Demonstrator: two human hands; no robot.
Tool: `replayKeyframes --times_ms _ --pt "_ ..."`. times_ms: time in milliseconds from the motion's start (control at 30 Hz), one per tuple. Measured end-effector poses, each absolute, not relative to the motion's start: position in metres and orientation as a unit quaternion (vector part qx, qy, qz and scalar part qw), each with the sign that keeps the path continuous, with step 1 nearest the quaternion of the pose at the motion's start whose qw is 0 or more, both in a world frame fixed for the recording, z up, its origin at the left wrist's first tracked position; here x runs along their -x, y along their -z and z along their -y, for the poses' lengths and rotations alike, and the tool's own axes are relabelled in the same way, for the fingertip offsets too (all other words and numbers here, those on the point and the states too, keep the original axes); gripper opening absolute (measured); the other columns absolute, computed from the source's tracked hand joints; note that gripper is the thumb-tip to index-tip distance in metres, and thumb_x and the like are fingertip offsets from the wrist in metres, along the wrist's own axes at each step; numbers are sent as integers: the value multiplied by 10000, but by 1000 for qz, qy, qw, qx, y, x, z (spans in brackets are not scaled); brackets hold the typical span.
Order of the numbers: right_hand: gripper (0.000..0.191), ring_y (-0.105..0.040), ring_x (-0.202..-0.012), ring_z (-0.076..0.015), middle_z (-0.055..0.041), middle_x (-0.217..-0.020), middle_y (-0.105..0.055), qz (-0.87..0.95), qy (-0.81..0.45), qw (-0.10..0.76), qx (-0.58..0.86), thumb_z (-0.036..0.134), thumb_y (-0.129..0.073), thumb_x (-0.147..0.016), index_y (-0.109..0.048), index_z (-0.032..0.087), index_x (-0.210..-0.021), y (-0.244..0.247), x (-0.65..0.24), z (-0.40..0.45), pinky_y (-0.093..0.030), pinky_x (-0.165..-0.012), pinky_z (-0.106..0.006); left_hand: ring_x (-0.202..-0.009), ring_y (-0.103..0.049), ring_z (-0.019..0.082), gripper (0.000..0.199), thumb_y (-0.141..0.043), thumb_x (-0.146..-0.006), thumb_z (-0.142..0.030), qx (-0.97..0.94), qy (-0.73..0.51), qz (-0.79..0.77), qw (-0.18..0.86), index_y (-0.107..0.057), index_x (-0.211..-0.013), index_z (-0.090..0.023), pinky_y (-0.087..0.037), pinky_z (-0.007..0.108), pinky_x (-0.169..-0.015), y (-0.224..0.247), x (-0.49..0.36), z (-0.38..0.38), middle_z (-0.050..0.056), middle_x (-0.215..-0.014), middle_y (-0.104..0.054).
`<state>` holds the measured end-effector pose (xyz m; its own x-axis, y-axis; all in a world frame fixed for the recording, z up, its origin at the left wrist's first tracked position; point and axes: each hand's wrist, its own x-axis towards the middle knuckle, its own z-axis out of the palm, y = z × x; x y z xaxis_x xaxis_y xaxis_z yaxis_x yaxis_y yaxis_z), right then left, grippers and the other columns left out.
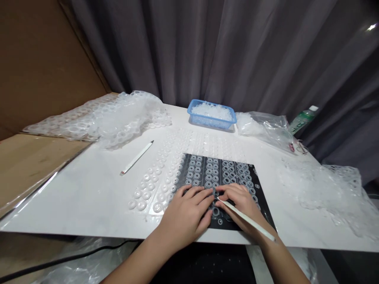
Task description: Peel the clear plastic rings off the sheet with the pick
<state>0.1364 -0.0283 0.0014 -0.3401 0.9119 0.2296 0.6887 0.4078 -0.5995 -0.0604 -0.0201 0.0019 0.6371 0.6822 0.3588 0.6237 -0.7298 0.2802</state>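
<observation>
My left hand [186, 209] lies palm down with its fingers stretched over a clear plastic sheet [162, 189] with rows of raised rings. Part of this sheet rests on a black board [265, 205], where the rings show up grey-white. In my right hand [241, 201] a slim white pencil [250, 221] is pinched, one end down by the rings beside my left fingertips, the other slanting back over my wrist. The rings directly beneath my hands are hidden. A small loose ring [220, 221] shows near the board's front edge.
Another white pencil [137, 157] lies on the white table [97, 189]. Behind stands a blue basket [211, 120] of small clear pieces. Ringed plastic sheets [118, 114] pile up left, more plastic scraps [331, 193] lie right. A green bottle [303, 119] and clear bag [266, 128] are at the back right.
</observation>
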Motion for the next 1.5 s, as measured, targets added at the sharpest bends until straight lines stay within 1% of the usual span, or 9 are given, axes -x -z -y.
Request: replayKeyframes --times_ms 133,267,333,467,767,1067,1233,1367,1500 --pt "150 -631 -946 -210 -84 -994 -684 767 -143 328 533 232 -447 -917 -538 213 -800 2 -140 26 -467 -820 -367 -1066 -564 225 231 -489 -862 -234 -899 -231 -366 72 -632 -1042 -209 -321 440 -953 -1 59 20 23 -1165 -642" --pt "131 -492 -1198 -278 -137 -1247 -569 696 -67 394 596 301 -504 -882 -541 209 -796 -3 -149 17 -412 -946 -455 -1068 -564 221 197 -474 -866 -229 -901 -231 -361 70 -639 -971 -208 -321 435 -969 -2 60 21 34 -1170 -634" --pt "163 -473 -1212 -288 -123 -1246 -568 713 -128 374 579 331 -563 -845 -546 206 -743 -6 -150 12 -391 -965 -472 -1085 -553 231 198 -478 -861 -239 -902 -219 -366 62 -628 -986 -207 -329 436 -964 -2 60 21 43 -1213 -606" --pt "110 -624 -940 -206 -56 -983 -672 692 -322 331 555 297 -608 -804 -585 202 -754 -6 -143 9 -474 -843 -362 -1122 -527 254 232 -498 -852 -263 -903 -205 -374 42 -600 -1053 -210 -325 438 -958 0 60 21 40 -1272 -570" --pt "89 -617 -988 -210 -48 -959 -690 657 -368 342 562 278 -643 -778 -611 197 -759 -6 -140 12 -452 -891 -360 -1107 -526 245 251 -487 -860 -272 -904 -198 -376 42 -591 -1081 -215 -310 435 -967 2 60 21 34 -1277 -565" --pt "91 -618 -876 -186 -35 -897 -669 706 -297 332 551 261 -621 -801 -593 199 -740 -3 -137 11 -465 -810 -324 -1102 -522 241 254 -480 -864 -273 -902 -203 -378 41 -591 -1085 -212 -317 434 -969 3 59 22 40 -1263 -571" --pt "102 -590 -956 -204 -54 -950 -660 753 -232 326 522 240 -596 -829 -570 205 -737 -1 -134 11 -453 -842 -342 -1085 -517 246 255 -481 -860 -265 -905 -191 -378 46 -582 -1089 -215 -308 445 -970 2 59 21 33 -1260 -567" --pt "126 -616 -935 -201 -62 -935 -676 761 -213 307 530 239 -516 -877 -522 217 -754 0 -134 11 -478 -799 -325 -1069 -519 249 225 -479 -859 -266 -904 -179 -385 48 -589 -1048 -215 -318 447 -955 1 58 20 37 -1257 -562" --pt "126 -625 -961 -220 -97 -1045 -661 704 -151 353 598 271 -436 -910 -492 223 -808 0 -139 8 -482 -800 -349 -1051 -525 242 195 -473 -863 -270 -903 -168 -391 57 -587 -1009 -211 -317 444 -949 0 58 20 24 -1268 -555"
